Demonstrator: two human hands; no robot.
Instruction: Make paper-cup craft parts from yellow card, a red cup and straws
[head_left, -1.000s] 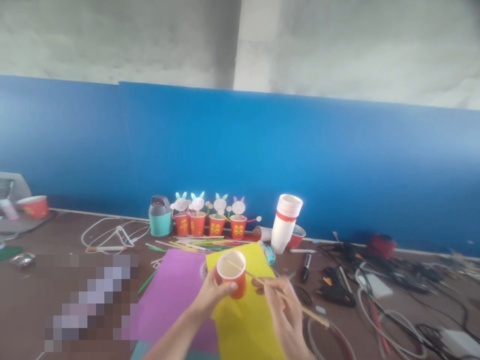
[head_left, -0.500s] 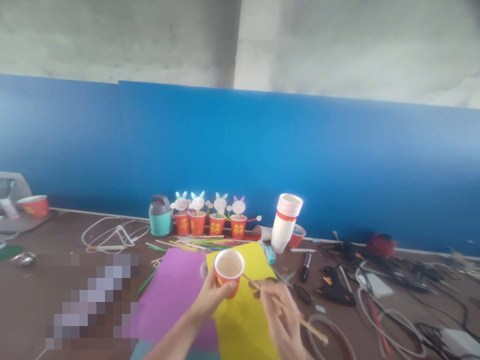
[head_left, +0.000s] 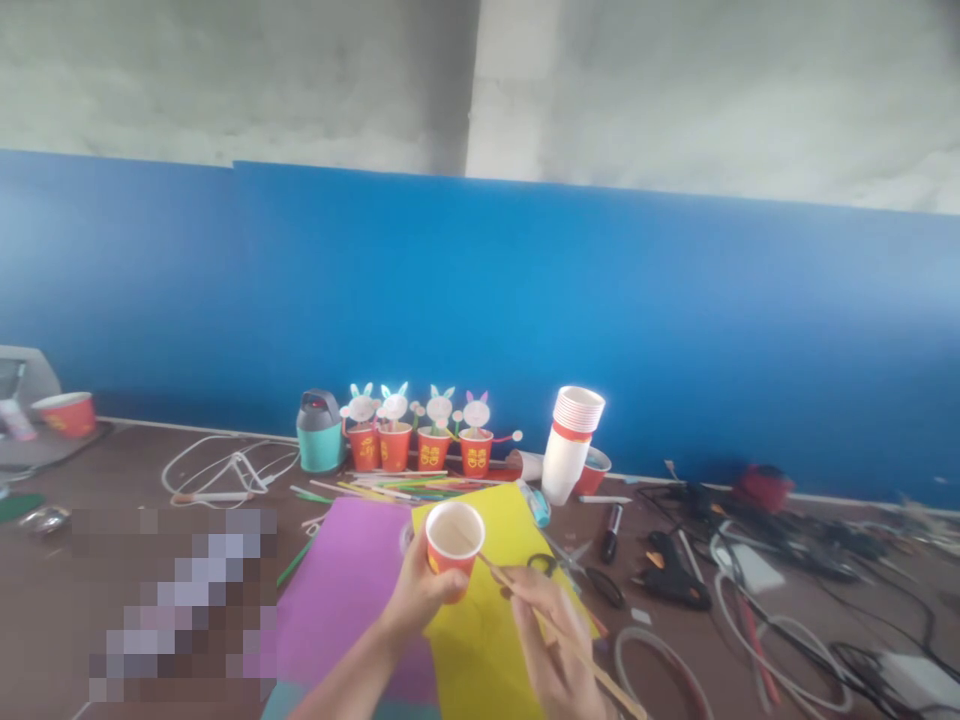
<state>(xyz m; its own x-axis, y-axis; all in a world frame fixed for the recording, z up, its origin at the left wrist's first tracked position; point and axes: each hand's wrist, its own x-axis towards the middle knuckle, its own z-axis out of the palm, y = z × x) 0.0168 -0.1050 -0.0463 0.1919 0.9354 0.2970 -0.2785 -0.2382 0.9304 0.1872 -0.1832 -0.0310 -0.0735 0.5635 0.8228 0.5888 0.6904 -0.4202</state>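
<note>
My left hand (head_left: 417, 592) is closed round a red paper cup (head_left: 456, 568) with a white inside, its mouth tilted toward me. In my right hand (head_left: 551, 625) a thin wooden stick (head_left: 616, 688) is pinched, its far tip close to the cup's right side. Whether the tip touches the cup I cannot tell. Beneath both hands lie a yellow sheet (head_left: 480, 670) and a purple sheet (head_left: 352, 590). Scissors (head_left: 574, 560) rest by the yellow sheet's right edge, just beyond my right hand.
Several red cups with rabbit-face figures (head_left: 433, 450) line the back, beside a teal container (head_left: 320, 445). Coloured sticks (head_left: 397, 487) lie before them. A stack of paper cups (head_left: 570, 450), a marker (head_left: 612, 535), a glue gun (head_left: 671, 580) and tangled cables (head_left: 817, 560) occupy the right.
The cup and my left hand have shifted slightly left and down. My right hand has moved a little down and left with the stick, baring more of the scissors' handles.
</note>
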